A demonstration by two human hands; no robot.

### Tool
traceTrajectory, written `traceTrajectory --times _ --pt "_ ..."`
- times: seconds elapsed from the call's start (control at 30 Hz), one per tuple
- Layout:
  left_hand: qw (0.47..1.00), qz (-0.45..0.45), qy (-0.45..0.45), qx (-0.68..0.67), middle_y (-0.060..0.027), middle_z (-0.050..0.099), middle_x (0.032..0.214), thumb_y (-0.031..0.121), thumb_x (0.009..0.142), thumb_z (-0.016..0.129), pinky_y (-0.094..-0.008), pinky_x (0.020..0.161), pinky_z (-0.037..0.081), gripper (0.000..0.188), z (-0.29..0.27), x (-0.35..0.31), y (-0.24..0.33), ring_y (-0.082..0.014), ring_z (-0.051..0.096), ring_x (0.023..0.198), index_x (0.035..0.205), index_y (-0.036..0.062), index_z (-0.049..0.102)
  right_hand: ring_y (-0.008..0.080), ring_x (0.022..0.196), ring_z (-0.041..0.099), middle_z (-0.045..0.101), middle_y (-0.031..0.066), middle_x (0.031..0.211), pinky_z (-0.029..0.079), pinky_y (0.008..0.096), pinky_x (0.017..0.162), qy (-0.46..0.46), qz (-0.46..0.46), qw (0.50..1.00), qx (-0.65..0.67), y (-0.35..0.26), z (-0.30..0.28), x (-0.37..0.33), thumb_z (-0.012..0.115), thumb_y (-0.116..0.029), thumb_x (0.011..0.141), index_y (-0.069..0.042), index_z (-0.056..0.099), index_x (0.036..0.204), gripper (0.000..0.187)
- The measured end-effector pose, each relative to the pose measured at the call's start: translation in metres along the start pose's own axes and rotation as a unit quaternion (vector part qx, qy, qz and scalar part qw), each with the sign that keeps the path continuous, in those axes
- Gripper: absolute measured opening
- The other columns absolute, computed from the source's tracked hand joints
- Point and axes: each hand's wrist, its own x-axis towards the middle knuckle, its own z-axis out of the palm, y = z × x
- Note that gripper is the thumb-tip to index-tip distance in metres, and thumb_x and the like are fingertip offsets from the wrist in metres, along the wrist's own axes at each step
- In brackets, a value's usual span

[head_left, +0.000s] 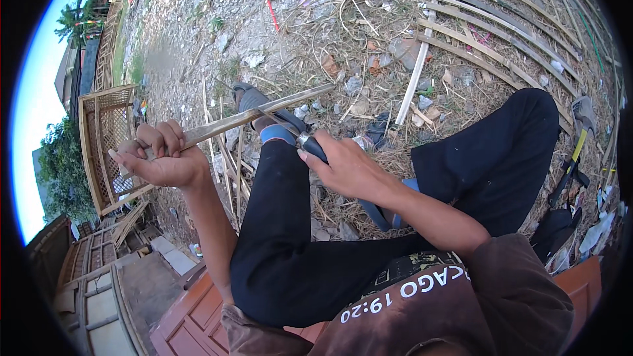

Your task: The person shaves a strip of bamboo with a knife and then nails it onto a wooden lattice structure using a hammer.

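Observation:
My left hand (155, 153) is closed around one end of a long, pale strip of wood or bamboo (227, 120). The strip slants up to the right, passing over my sandalled foot (252, 102). In my right hand (347, 166) is a knife (312, 148) with a black handle and a metal collar. Its blade points up and to the left and meets the strip's underside near the foot; whether it cuts into the strip I cannot tell. Both hands are above my bent leg in black trousers (273, 191).
Slats joined to a crosspiece (422, 66) lie at the upper right on rubble and dry straw. A lattice panel (109, 138) stands at the left. Red-brown panelled wood (198, 320) is beneath me. A yellow-and-black tool (575, 151) lies at the far right.

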Motion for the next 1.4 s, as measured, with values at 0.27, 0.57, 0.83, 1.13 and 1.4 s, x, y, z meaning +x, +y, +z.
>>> traceTrajectory --times 0.27,0.57,0.83,1.13,1.4 --pt "0.999 -0.008 -0.032 -0.013 0.004 0.023 0.054 0.047 0.103 0.04 -0.0234 0.04 0.019 0.045 0.003 -0.003 0.006 -0.0063 0.021 0.04 0.072 0.0183 0.025 0.0464 0.062 0.061 0.06 0.0257 0.065 0.047 0.0521 0.057 0.02 -0.108 0.994 -0.025 -0.026 0.012 0.006 0.061 -0.027 0.095 0.001 0.049 0.098 0.031" --pt "0.999 0.015 -0.018 0.033 0.0035 0.024 0.055 0.045 0.104 0.038 -0.0234 0.04 0.021 0.043 0.008 -0.007 0.007 -0.0066 0.022 0.04 0.073 0.0179 0.024 0.0461 0.06 0.062 0.061 0.0246 0.063 0.049 0.0537 0.053 0.064 -0.145 0.987 -0.027 -0.027 0.027 0.002 0.063 -0.022 0.091 0.001 0.046 0.093 0.029" --pt "0.994 0.091 -0.051 0.031 -0.002 0.037 0.067 0.037 0.103 0.04 -0.0271 0.061 0.035 0.037 0.004 -0.006 0.002 -0.0139 0.042 0.066 0.075 0.0171 0.028 0.0462 0.058 0.06 0.059 0.024 0.061 0.048 0.0521 0.051 0.057 -0.141 0.988 -0.018 -0.035 0.02 -0.002 0.064 -0.02 0.092 0.001 0.046 0.094 0.028" --pt "0.971 0.215 0.002 0.104 -0.0088 0.045 0.096 0.031 0.099 0.047 -0.0363 0.089 0.033 0.037 0.024 -0.003 0.002 -0.0189 0.044 0.102 0.071 0.0146 0.029 0.0448 0.055 0.06 0.056 0.0227 0.056 0.045 0.0505 0.05 0.052 -0.1 0.993 -0.035 -0.008 0.007 0.008 0.062 -0.02 0.094 0.001 0.047 0.096 0.026" --pt "0.969 0.228 -0.041 0.089 -0.0101 0.044 0.097 0.031 0.097 0.046 -0.037 0.093 0.031 0.038 0.031 -0.008 0.002 -0.019 0.042 0.099 0.07 0.0141 0.027 0.0449 0.058 0.061 0.059 0.0248 0.062 0.046 0.0505 0.052 0.052 -0.135 0.989 -0.033 -0.049 0.005 0.002 0.063 -0.019 0.092 0.003 0.048 0.098 0.028"
